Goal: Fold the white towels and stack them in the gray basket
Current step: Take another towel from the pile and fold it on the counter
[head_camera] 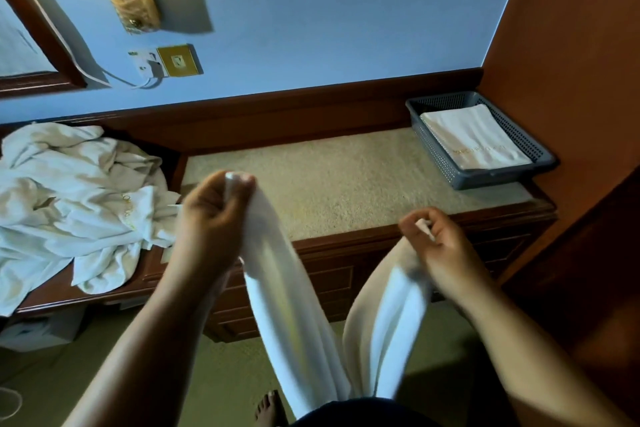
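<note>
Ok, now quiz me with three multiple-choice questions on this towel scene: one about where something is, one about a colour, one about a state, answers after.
1. Where is the gray basket? A. floor B. the counter's right end C. chair
2. The folded towel in the basket is: A. white B. red C. green
3. The held towel is: A. folded flat B. hanging from both hands C. in the basket
Answers: B, it sits at the counter's far right; A, it looks white; B, the left hand and right hand each grip its top while it hangs down.
</note>
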Motion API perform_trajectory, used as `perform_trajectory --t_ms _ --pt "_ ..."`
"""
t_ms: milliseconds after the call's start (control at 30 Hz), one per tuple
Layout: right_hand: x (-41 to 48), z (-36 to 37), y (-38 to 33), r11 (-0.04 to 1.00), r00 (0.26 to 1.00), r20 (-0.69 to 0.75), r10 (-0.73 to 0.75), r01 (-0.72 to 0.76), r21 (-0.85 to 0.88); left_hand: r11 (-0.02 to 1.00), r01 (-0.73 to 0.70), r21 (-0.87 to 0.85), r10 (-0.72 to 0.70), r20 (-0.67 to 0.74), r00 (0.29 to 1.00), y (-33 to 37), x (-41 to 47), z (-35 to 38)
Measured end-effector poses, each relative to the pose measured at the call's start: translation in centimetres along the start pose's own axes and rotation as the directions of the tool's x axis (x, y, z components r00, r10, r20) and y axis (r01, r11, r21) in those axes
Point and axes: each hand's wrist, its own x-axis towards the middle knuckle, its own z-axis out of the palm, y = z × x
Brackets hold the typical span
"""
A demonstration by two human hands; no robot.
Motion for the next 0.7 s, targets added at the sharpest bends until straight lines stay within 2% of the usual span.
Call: perform_trajectory --t_ms 67,167,200,267,367,467,567,633,700 --pt "0.6 -1.7 0.7 0.999 0.985 -0.168 0.039 -0.038 0.01 0.992 0.074 -0.098 -0.092 -0.193 0.977 -0.6 1.5 -2.2" --pt "1.1 -3.9 0.5 0.994 0.961 -0.267 0.078 -0.055 0.091 0.982 0.105 -0.158 -0.146 -0.277 0.95 -1.1 2.9 -4.5" --pt "1.0 -4.2 0.2 0.995 0.968 -0.24 0.076 -0.059 0.076 0.984 0.097 -0.149 -0.136 -0.277 0.951 -1.3 3.1 -4.8" --pt "0.3 -4.2 -0.5 0.995 0.992 -0.122 0.031 -0.042 -0.093 0.989 0.072 -0.13 -0.105 -0.271 0.957 -1.5 3.0 -4.4" --pt "-1.2 -3.7 -1.9 0.91 0.984 0.126 -0.13 0.169 -0.378 0.992 0.079 -0.096 -0.099 -0.231 0.968 -1.1 1.9 -2.0" --pt "-2.4 -2.7 -4.0 0.764 0.89 0.367 -0.271 0.431 -0.48 0.993 0.109 -0.053 -0.113 -0.091 0.989 -0.5 -0.2 1.0" --pt "-2.6 -1.5 -6.2 0.632 0.747 0.514 -0.42 0.648 -0.425 0.995 0.095 -0.019 -0.094 0.048 0.994 -0.3 -2.5 4.0" --pt "-2.1 -0.9 -7.1 0.536 0.666 0.543 -0.511 0.741 -0.404 0.997 0.076 -0.008 -0.074 0.114 0.991 -0.4 -3.6 5.3" --pt "-1.5 -0.5 -7.5 0.465 0.629 0.5 -0.595 0.777 -0.423 0.996 0.086 -0.035 -0.079 0.167 0.983 -0.4 -4.5 6.1"
